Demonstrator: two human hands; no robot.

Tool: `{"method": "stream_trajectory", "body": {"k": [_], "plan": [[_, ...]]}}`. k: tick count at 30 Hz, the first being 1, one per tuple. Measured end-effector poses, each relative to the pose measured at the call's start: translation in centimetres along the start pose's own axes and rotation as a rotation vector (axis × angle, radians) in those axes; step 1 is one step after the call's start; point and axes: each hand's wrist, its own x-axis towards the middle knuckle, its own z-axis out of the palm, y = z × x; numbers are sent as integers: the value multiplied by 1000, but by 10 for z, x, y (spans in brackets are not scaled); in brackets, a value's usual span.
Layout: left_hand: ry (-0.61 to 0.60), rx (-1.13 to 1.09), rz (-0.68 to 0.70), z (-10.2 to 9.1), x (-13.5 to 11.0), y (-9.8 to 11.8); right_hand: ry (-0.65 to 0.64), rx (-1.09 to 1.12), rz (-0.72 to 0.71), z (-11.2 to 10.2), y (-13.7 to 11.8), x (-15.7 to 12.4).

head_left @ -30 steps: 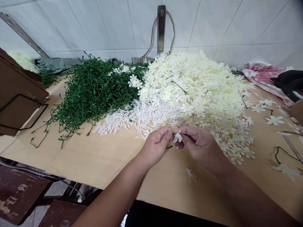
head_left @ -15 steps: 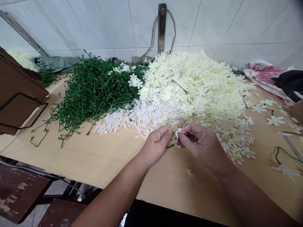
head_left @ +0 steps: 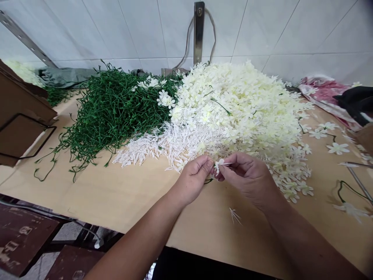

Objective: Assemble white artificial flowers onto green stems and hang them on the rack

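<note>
My left hand is closed in a pinch on a green plastic stem, whose lower end pokes out below the fingers. Thumb and fingers of my right hand pinch a small white artificial flower at the stem's tip, with thin white stamens sticking out to the right. The two hands almost meet above the table. Behind them spreads a big heap of cream-white flower heads. White stamen bunches lie at its left front, beside a pile of green stems.
A loose stamen bunch lies on the wooden table before my hands. At right are tweezers-like metal tools, single flowers and a pink-white cloth. A cardboard box stands at left; a tiled wall closes the back.
The hands keep nearly the same place and the same grip. The flower between them has shifted slightly; the whole view has moved a little.
</note>
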Motion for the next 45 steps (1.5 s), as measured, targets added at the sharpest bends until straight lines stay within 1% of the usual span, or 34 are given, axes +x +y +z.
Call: {"method": "stream_trajectory", "body": {"k": [3,6,9,13,17,20,27,31,34,38,41,45], "plan": [[-2,8,-15,-1,0,0,-34,-2,11,0,-1,1],[-11,0,-15,-2,0,-1,-30,19,30,1,-1,2],[-16,-10,-13,-2,0,-3,-10,87,61,1,0,3],[-11,-54,-28,-1,1,-1,-15,218,113,0,1,2],[1,-93,-61,0,-1,4,15,272,110,-1,3,3],[9,-89,-64,0,-2,7,47,256,101,-2,5,4],[20,-30,-29,1,-1,5,-1,262,102,-3,10,4],[17,11,-37,1,-2,3,41,179,73,-1,9,2],[22,78,-10,1,-2,2,56,109,55,0,7,1],[0,132,43,-1,-2,0,42,70,44,0,6,0],[-27,110,34,-2,-2,0,29,70,49,0,6,-1],[-68,121,10,-6,-3,1,-24,60,67,-2,5,-3]]}}
